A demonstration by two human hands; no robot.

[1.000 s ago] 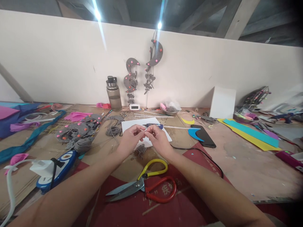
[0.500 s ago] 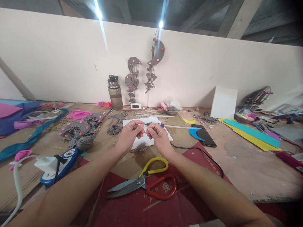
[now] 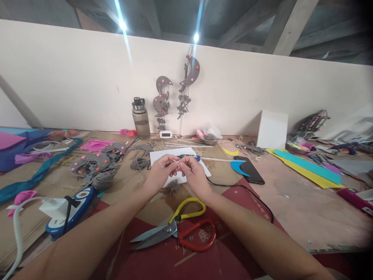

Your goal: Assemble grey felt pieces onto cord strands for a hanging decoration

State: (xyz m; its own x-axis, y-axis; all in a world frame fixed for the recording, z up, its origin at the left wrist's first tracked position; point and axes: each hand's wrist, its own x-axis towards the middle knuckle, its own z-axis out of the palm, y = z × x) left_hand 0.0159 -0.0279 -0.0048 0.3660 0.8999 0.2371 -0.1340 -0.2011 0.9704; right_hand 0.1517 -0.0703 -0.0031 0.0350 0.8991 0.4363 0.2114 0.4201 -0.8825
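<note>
The small thing at the fingertips was too hidden to identify; it lay between the two hands, above the white sheet [image 3: 175, 151]. The left hand [image 3: 161, 171] and right hand [image 3: 194, 173] each had thumb and forefinger pressed together in a fine pinch, the tips meeting or nearly so. Anything that slight was probably light and easily dropped, best held by its very ends.

Just below, at the sheet's near edge, sat a tuft of grey yarn [image 3: 174, 188], fuzzy and tangled; it looked soft, limp and almost weightless, better gathered whole than tugged by one strand. Closer to the desk's near edge, steel shears [image 3: 171, 229] with smooth yellow and red loops lay on red cardboard [image 3: 157, 264]. Toward the desk's left edge were grey crescents [image 3: 96, 163] dotted pink and orange, apparently felt-like.
</note>
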